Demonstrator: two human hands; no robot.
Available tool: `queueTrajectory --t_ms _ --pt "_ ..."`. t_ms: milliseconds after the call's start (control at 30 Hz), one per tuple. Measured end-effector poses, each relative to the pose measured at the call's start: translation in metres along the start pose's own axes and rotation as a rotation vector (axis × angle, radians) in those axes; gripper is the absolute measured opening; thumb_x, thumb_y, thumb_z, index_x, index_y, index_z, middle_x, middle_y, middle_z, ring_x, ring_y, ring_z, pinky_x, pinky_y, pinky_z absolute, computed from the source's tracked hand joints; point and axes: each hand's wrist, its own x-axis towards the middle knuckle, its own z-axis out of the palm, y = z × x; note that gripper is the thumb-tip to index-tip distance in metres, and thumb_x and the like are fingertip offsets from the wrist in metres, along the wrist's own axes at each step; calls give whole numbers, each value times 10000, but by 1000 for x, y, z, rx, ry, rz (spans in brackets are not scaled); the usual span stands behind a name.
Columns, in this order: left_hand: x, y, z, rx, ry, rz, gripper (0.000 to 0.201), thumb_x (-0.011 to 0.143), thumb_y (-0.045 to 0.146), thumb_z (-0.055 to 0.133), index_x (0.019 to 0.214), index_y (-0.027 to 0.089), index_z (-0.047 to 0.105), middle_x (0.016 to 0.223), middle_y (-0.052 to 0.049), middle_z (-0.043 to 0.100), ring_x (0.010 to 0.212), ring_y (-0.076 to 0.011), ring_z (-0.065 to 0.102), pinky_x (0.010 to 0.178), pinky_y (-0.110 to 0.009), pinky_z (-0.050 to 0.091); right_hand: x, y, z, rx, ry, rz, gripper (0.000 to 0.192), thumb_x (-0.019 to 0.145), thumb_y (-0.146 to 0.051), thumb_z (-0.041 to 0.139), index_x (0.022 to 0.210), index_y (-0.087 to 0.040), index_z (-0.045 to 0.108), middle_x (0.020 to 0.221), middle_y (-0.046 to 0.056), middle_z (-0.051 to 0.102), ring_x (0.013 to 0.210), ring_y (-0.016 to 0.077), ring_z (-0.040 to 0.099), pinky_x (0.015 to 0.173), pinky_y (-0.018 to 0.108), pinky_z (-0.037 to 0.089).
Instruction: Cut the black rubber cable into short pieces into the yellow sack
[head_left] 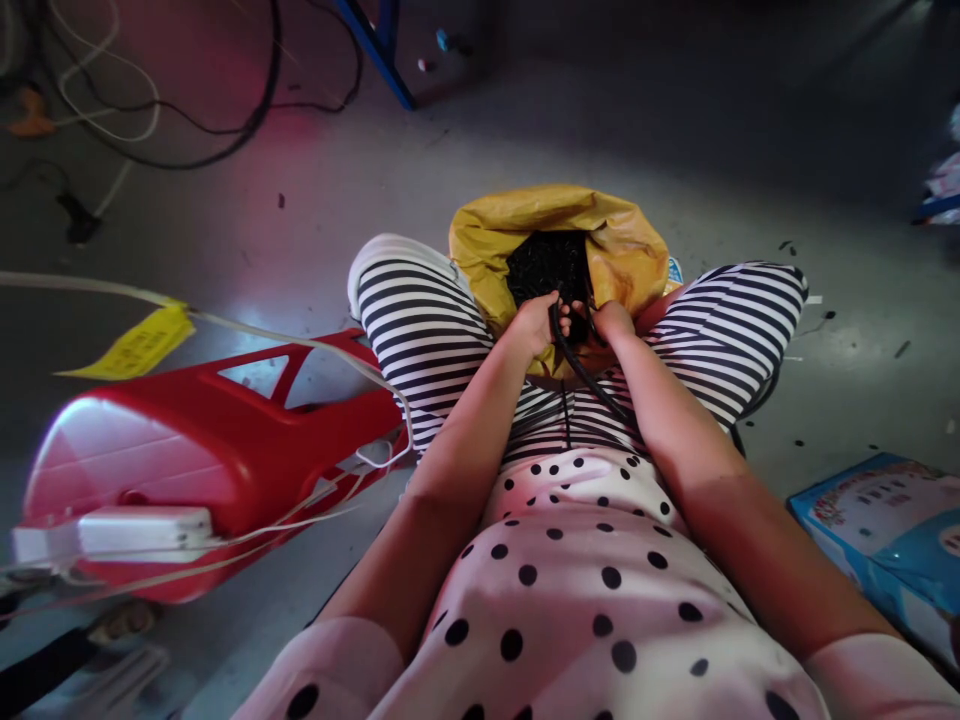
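Observation:
A yellow sack [495,215] with a rolled-open mouth stands between my knees. Inside it lies a heap of small black pieces [547,262], too dark to make out singly. My left hand [536,325] is closed around a thick black cord [581,370] at the sack's near edge. From there the cord runs down across my lap toward the right forearm. Close beside it, my right hand [611,322] is curled in at the mouth of the sack. Its fingers are bent around something dark that I cannot make out, partly hidden by the wrist and the sack.
To the left, a red plastic stool [187,440] lies on its side, with a white power strip [146,533] and a white cable bearing a yellow tag [142,340]. Black cables [217,150] loop on the floor behind. At right sits a blue box [877,540].

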Motion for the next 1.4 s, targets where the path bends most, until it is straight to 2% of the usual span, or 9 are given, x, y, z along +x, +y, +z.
queueTrajectory --t_ms 200,400,600,733,833,900,1033,1200,1400 --pt "0 -6 -1 91 139 131 213 1094 178 455 886 205 488 611 56 471 404 -62 342 415 -205 225 0 -2 1 -13 13 -8 694 1039 -665 600 1226 -24 786 1193 265 768 1188 338 723 960 346 531" --pt "1 -11 -1 221 151 207 175 1083 171 499 916 206 539 614 49 519 412 -67 368 416 -214 237 4 -1 3 -27 23 -35 717 1011 -700 613 1202 -36 805 1150 264 782 1152 376 744 967 408 574" --pt "6 -15 -5 262 149 190 188 1070 175 526 888 201 562 606 34 533 422 -77 382 433 -215 269 5 -1 5 -9 40 -55 711 984 -718 630 1152 -52 816 1105 250 780 1134 394 751 988 460 594" --pt "8 -15 -7 255 135 198 171 1058 169 540 896 196 587 614 16 558 441 -93 393 451 -234 274 -2 -2 4 228 39 -110 636 972 -722 647 965 -103 794 807 149 739 834 322 762 855 454 640" --pt "7 -12 -9 245 155 215 186 1051 156 555 874 194 599 614 2 563 462 -103 382 480 -257 255 -11 -7 -3 521 -9 -133 564 947 -718 696 846 -163 715 612 40 611 569 213 634 652 385 624" --pt "7 -10 -11 238 202 240 221 1055 152 552 842 197 590 605 -6 554 479 -105 354 509 -273 240 -22 -11 -10 645 -46 -142 556 942 -716 711 769 -192 645 557 4 552 491 160 549 557 326 576" --pt "5 -6 -15 219 259 281 271 1047 151 574 783 212 573 597 -17 544 531 -121 344 590 -311 274 -54 -12 -20 814 -135 -174 585 930 -742 713 739 -206 577 542 -14 534 456 122 508 461 252 510" --pt "0 -6 -16 237 227 296 273 1042 193 588 773 235 602 624 -50 599 655 -192 491 674 -349 349 -91 7 -8 948 -255 -192 623 907 -798 693 769 -200 582 537 -35 520 432 98 493 433 213 490" --pt "-4 -6 -10 230 225 295 226 1024 166 599 816 254 617 600 -39 594 680 -202 482 678 -350 346 -86 15 -4 1075 -172 -254 633 887 -823 688 775 -211 570 566 -53 501 468 90 503 464 192 492"
